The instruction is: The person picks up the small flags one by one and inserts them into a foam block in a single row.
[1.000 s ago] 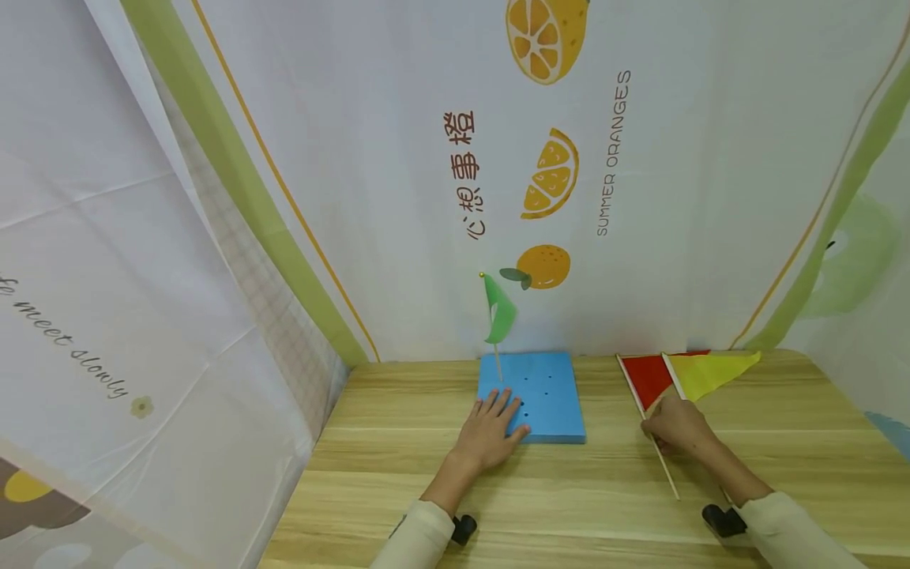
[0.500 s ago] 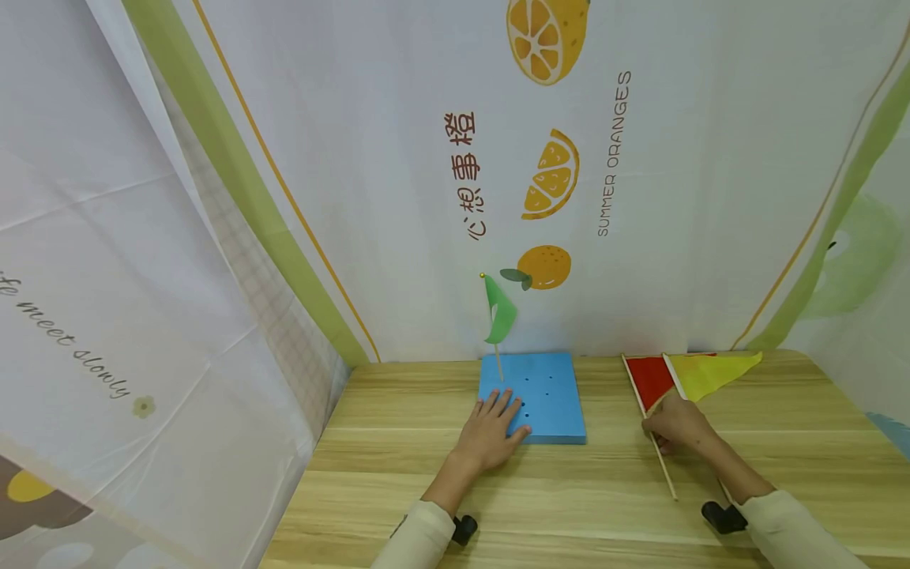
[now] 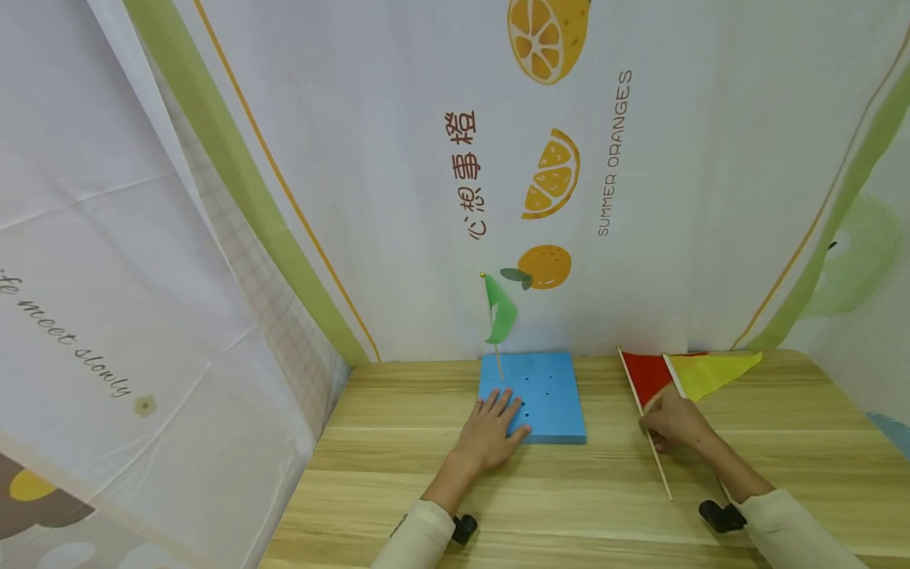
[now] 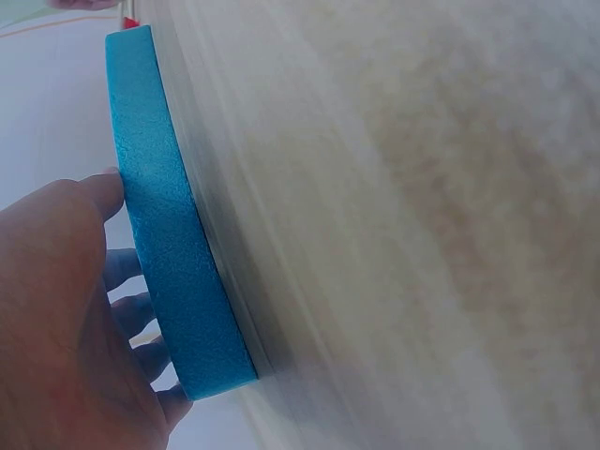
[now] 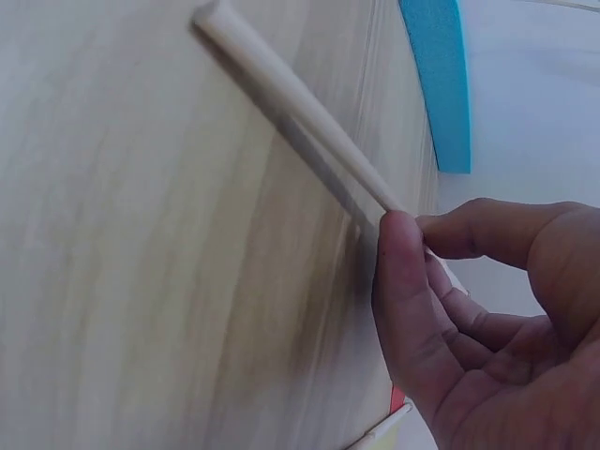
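My left hand rests with spread, straight fingers on the left part of a blue foam block; in the left wrist view the block's side shows beside the thumb. A green flag stands upright in the block's back left, and small holes dot its top. My right hand pinches the wooden stick of a red flag between thumb and finger. In the right wrist view the stick runs just above the table, its shadow beside it. A yellow flag lies next to it, its stick partly hidden by my hand.
The wooden table meets a white printed cloth at its back edge. Another cloth hangs along the left side. A black wrist-camera piece sits by the right sleeve, and another black piece by the left.
The red flag's stick has shifted a little: its lower end moved left and its top end rose slightly. My left hand has stayed still on the block.
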Motion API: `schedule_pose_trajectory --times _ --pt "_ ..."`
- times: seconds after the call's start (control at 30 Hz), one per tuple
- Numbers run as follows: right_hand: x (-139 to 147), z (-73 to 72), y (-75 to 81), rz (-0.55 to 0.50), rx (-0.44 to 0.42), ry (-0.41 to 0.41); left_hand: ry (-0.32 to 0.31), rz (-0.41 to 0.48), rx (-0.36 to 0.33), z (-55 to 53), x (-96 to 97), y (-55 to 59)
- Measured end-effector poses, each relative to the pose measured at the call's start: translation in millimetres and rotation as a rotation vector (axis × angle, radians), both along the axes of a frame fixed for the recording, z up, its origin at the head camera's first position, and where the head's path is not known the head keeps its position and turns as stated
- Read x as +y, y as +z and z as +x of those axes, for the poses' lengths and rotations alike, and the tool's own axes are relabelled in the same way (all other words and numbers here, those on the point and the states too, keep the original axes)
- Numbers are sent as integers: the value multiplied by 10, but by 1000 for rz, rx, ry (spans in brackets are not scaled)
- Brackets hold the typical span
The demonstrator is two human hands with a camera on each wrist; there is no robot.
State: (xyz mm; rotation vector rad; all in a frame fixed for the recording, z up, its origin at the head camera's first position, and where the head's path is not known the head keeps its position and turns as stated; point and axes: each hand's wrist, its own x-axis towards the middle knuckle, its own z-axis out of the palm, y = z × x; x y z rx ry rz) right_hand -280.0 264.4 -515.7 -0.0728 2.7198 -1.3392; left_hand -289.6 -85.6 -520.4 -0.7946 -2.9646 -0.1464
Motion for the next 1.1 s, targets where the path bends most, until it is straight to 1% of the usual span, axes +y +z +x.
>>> schedule_pose_trajectory --times 0.27,0.4,0.53,0.7,0.8,0.97,1.1 --pt "-16 -2 12 34 13 -13 -4 -2 0 1 -3 -7" --pt "-21 -21 33 83 15 -21 -5 -8 4 -15 -3 -19" --pt "-39 -25 63 118 23 -28 -2 1 -4 -16 -5 -8" --pt "-66 1 120 79 12 -33 -3 -6 4 -24 -6 -14" --pt "-72 16 149 56 17 -19 -6 -9 7 -23 -7 -16" --pt "-82 19 189 50 34 -14 -7 -8 9 -14 -9 -13" --pt "-95 17 209 39 32 -25 -8 -6 10 -9 -12 -14"
